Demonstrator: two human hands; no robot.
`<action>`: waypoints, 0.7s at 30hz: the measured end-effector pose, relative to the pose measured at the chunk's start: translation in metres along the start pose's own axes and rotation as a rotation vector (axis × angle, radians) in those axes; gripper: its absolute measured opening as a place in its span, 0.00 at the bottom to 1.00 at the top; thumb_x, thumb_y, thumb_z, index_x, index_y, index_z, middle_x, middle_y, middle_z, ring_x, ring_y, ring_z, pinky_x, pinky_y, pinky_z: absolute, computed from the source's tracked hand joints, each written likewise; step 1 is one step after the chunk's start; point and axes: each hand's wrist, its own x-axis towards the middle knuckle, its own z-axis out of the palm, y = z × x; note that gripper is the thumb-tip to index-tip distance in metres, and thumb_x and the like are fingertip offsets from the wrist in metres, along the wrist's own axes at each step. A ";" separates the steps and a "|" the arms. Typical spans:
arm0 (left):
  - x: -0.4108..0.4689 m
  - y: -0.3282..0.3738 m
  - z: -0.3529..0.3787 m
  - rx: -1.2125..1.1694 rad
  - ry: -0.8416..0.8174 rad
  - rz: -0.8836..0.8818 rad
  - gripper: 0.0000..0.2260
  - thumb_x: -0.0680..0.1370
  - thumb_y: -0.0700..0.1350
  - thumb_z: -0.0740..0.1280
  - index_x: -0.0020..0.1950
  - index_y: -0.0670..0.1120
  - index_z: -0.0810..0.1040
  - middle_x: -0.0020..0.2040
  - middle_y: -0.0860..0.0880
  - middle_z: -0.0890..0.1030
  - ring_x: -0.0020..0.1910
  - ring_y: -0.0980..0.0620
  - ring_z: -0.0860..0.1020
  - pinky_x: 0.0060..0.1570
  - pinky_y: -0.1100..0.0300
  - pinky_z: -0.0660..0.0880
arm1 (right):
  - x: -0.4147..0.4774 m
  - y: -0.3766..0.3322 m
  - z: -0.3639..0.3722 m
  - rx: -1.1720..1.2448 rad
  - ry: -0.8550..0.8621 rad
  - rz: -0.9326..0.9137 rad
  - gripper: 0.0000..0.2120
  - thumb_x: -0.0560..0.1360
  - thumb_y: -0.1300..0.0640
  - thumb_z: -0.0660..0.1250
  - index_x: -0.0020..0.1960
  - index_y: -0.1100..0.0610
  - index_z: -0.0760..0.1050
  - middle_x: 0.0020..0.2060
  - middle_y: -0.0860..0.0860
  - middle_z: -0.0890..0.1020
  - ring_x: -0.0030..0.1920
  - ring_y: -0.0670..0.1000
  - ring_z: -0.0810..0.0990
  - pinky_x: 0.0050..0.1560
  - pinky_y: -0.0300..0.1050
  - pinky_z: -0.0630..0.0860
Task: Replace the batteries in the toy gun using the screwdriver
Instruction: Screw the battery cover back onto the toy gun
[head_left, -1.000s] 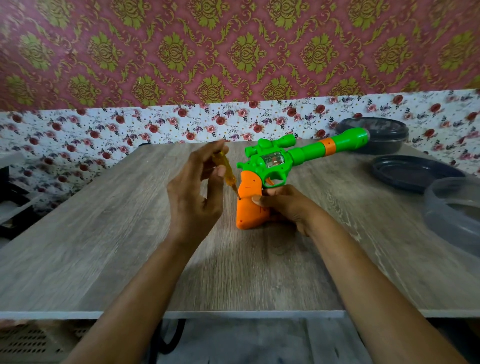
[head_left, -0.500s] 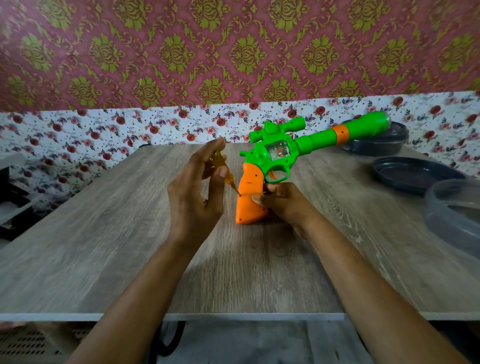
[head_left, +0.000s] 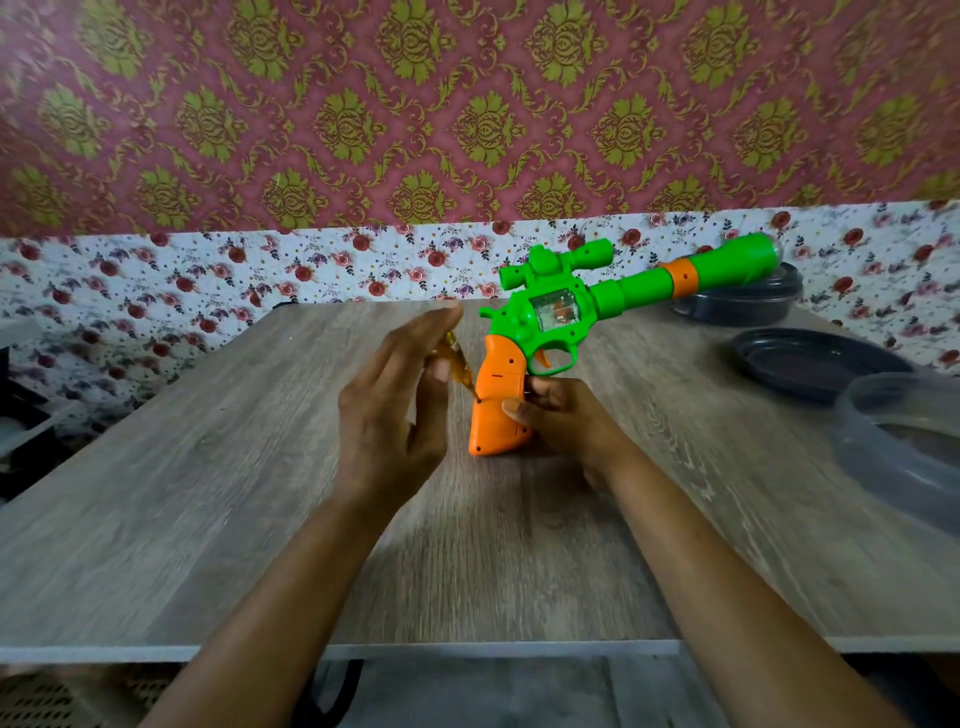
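Left hand (head_left: 387, 415), fingers (head_left: 428, 327) now straightened, still pinches the translucent amber plastic screwdriver (head_left: 458, 366) at the grip screw, while right hand (head_left: 558, 415) holds the green-and-orange plastic toy gun (head_left: 550, 317) at 1 o'clock, barrel raised higher toward 2 o'clock, suggesting unscrewing under way.

Wooden table (head_left: 208, 519); black tub (head_left: 737, 307) far right, black lid (head_left: 810, 366) nearer, clear container (head_left: 904, 447) at right edge.
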 end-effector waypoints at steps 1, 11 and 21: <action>0.000 0.000 0.000 -0.008 0.001 0.016 0.14 0.77 0.37 0.63 0.63 0.44 0.72 0.57 0.49 0.77 0.51 0.52 0.78 0.52 0.66 0.75 | 0.000 0.000 0.000 -0.004 0.004 0.004 0.14 0.76 0.67 0.62 0.61 0.64 0.73 0.56 0.62 0.79 0.53 0.53 0.78 0.56 0.45 0.75; -0.002 0.004 0.005 0.084 0.010 0.011 0.16 0.78 0.37 0.60 0.66 0.41 0.67 0.60 0.49 0.76 0.52 0.57 0.77 0.52 0.73 0.69 | 0.003 0.004 0.000 -0.035 0.014 0.000 0.15 0.76 0.66 0.62 0.62 0.62 0.73 0.56 0.60 0.80 0.55 0.53 0.78 0.59 0.46 0.74; -0.003 0.002 0.004 0.107 0.002 0.086 0.12 0.80 0.43 0.62 0.63 0.47 0.71 0.51 0.49 0.73 0.42 0.55 0.75 0.37 0.57 0.75 | 0.004 0.009 -0.001 0.032 0.025 0.018 0.15 0.76 0.67 0.62 0.62 0.64 0.73 0.57 0.61 0.79 0.54 0.53 0.78 0.55 0.41 0.76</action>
